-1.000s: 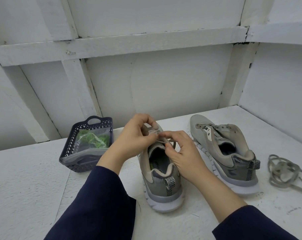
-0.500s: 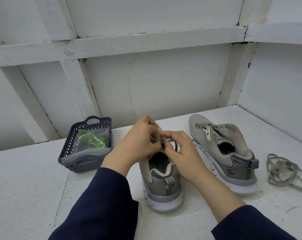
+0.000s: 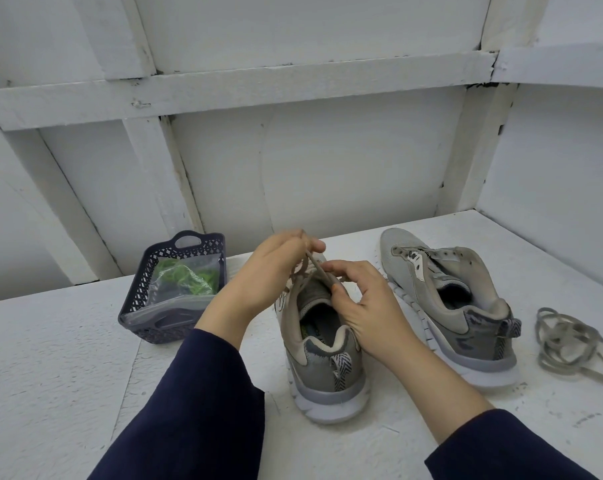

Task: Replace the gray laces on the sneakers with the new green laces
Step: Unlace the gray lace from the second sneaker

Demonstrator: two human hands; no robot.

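- My view looks down on a white worktop (image 3: 51, 358) set against a white panelled wall; both of the person's arms, in dark navy sleeves, reach in from the bottom edge.
- The left hand (image 3: 269, 271) is raised above the front of the near sneaker (image 3: 322, 368), its fingers curled and pinching a strand of the gray lace (image 3: 310, 266), which is drawn taut up out of the eyelets.
- The right hand (image 3: 366, 306) rests against the collar on the sneaker's right side. Its thumb and curled forefinger close on the same lace by the top of the tongue.
- The near sneaker stands upright on its sole in the middle of the worktop, heel toward me, the gray lace partly threaded.
- A second sneaker (image 3: 449, 306) stands just to its right, heel toward me too, unlaced, with the tongue loose.
- A loose gray lace (image 3: 566, 344) lies in a tangled heap near the right edge, apart from the second sneaker.
- A dark lattice basket (image 3: 144, 289) sits to the left of the hands. In it lies a clear plastic bag (image 3: 161, 310) holding the green laces (image 3: 186, 278).
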